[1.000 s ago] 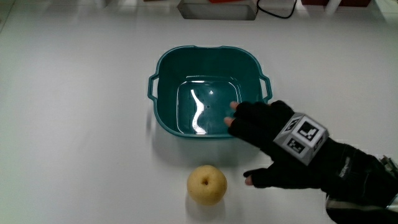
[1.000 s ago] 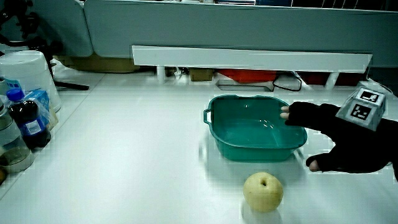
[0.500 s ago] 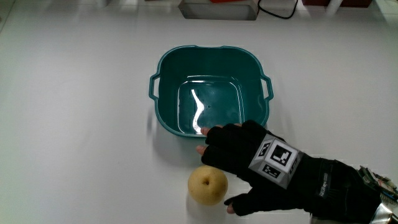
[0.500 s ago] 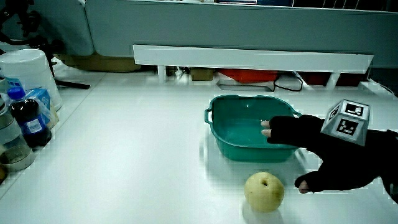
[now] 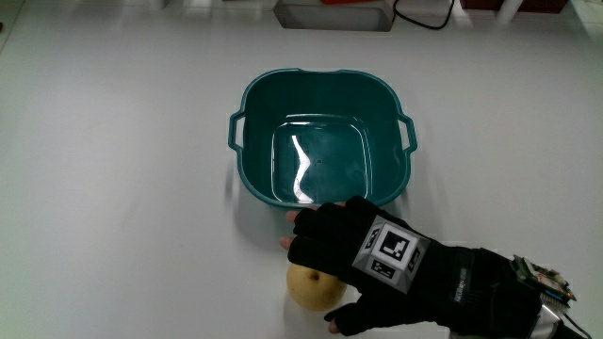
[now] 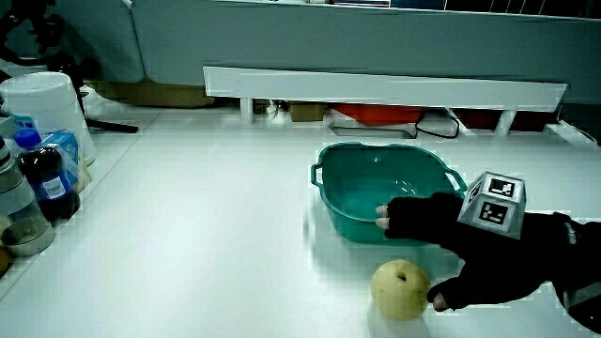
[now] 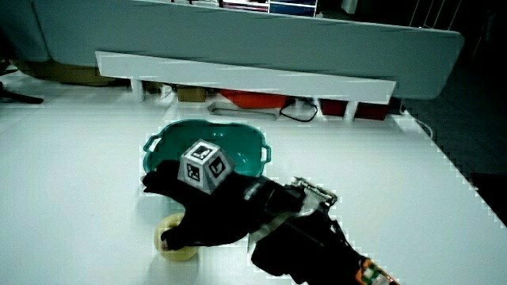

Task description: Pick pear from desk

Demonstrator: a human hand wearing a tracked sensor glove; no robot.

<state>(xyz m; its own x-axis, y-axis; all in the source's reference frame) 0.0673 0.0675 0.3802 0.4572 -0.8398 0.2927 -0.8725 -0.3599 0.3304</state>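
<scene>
A yellow pear (image 5: 303, 285) lies on the white table, nearer to the person than the teal basin (image 5: 247, 104). The gloved hand (image 5: 341, 254) hovers over the pear with its fingers spread, covering part of it; the thumb (image 5: 339, 324) reaches down beside the fruit. In both side views the pear (image 6: 398, 289) (image 7: 174, 242) still rests on the table under the hand (image 6: 449, 242) (image 7: 198, 207), and the fingers are not closed around it. The basin (image 6: 331, 202) (image 7: 238, 136) holds nothing.
A dark bottle (image 6: 41, 184), a white bucket (image 6: 41, 115) and other containers stand at the table's edge. A low white partition (image 6: 385, 88) runs along the table. A grey box (image 5: 334, 15) with a black cable (image 5: 424, 19) sits farther from the person than the basin.
The hand has moved from beside the basin's rim toward the person and now sits over the pear. The pear and basin have not moved.
</scene>
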